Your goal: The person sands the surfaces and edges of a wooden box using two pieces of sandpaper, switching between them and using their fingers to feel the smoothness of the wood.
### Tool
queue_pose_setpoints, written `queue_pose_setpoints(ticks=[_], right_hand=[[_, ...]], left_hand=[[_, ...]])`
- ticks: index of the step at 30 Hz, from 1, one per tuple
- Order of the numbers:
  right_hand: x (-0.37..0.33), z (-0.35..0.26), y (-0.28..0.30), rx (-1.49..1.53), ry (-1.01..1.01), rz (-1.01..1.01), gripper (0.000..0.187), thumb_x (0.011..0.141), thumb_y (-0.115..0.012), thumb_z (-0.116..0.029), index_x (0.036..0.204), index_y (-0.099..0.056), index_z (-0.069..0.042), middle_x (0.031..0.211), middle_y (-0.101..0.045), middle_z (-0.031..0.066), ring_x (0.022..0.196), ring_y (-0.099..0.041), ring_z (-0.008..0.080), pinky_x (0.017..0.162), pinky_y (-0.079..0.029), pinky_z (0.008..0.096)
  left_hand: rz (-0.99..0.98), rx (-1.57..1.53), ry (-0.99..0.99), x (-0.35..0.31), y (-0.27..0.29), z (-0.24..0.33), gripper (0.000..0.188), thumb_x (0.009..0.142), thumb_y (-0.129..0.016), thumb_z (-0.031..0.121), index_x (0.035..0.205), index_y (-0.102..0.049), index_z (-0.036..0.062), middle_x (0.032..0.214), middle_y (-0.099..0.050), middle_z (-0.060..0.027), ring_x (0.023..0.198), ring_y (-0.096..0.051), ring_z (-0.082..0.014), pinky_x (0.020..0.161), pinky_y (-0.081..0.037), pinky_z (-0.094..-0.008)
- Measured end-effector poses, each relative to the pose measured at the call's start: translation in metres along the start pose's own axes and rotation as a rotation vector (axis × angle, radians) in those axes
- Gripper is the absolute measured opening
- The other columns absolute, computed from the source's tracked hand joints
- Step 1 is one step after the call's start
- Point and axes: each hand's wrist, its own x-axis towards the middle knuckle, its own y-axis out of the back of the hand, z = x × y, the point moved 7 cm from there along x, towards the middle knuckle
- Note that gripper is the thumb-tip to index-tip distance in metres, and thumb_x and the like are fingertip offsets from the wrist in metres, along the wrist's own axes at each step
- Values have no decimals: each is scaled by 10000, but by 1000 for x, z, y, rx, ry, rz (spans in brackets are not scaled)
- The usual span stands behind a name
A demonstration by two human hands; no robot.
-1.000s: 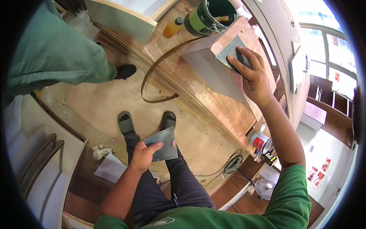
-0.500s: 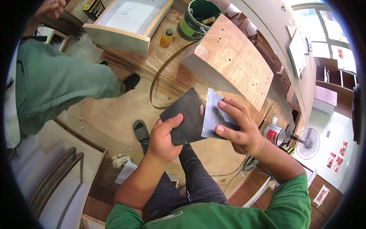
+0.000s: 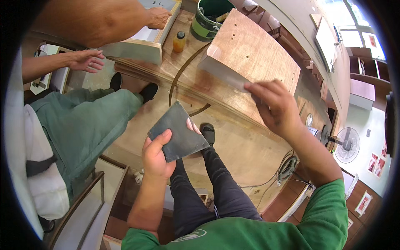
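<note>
My left hand [image 3: 157, 154] grips a dark grey, squarish flat plate [image 3: 177, 135], thumb on its face and fingertips showing at its far edge. The plate is tilted above my legs. At the near side of a plywood box [image 3: 254, 46], my right hand [image 3: 275, 104] is closed, fingers pinched and slightly blurred. It holds a thin grey metal sheet [image 3: 256, 100], mostly hidden by the fingers. Those fingertips are close to the box's pale side; whether the sheet touches it I cannot tell. The box lies with a plywood face up, marked by several small holes.
A person beside me on the left reaches one hand [image 3: 159, 18] to an open drawer [image 3: 137, 52]. An amber bottle [image 3: 179, 42] and a green bucket [image 3: 200, 31] stand on the bench. A curved brown strip [image 3: 178, 77] hangs over its edge. Cables [image 3: 287, 166] and a fan [image 3: 348, 144] are right.
My hands have moved apart: the left with the plate toward me and left, the right up to the box. The other person's arms have come in over the drawer.
</note>
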Motion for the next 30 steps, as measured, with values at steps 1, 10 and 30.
queue_pose_setpoints(ticks=[1,10,30], right_hand=[[12,1,-2,0,-2,0,427,809,-647,26,1201,-681,-140,1036,-678,87,897,-618,309,772,-530,405],[78,16,-29,-366,5,44,271,902,-587,-125,1168,-637,-143,961,-658,77,901,-629,314,769,-545,427],[72,29,-56,-383,-57,118,439,877,-603,-81,1311,-603,-147,1246,-637,70,1122,-583,323,974,-496,435]], left_hand=[[-1,1,2,-3,3,-1,441,896,-572,233,1210,-558,-75,1101,-642,-206,1040,-633,-347,970,-493,-458],[74,-52,87,-16,43,-18,414,897,-595,91,1265,-561,-96,1181,-664,-191,1108,-648,-290,998,-497,-409],[45,6,135,-20,76,-23,471,887,-568,148,1291,-538,-93,1192,-655,-211,1122,-641,-327,1021,-488,-456]])
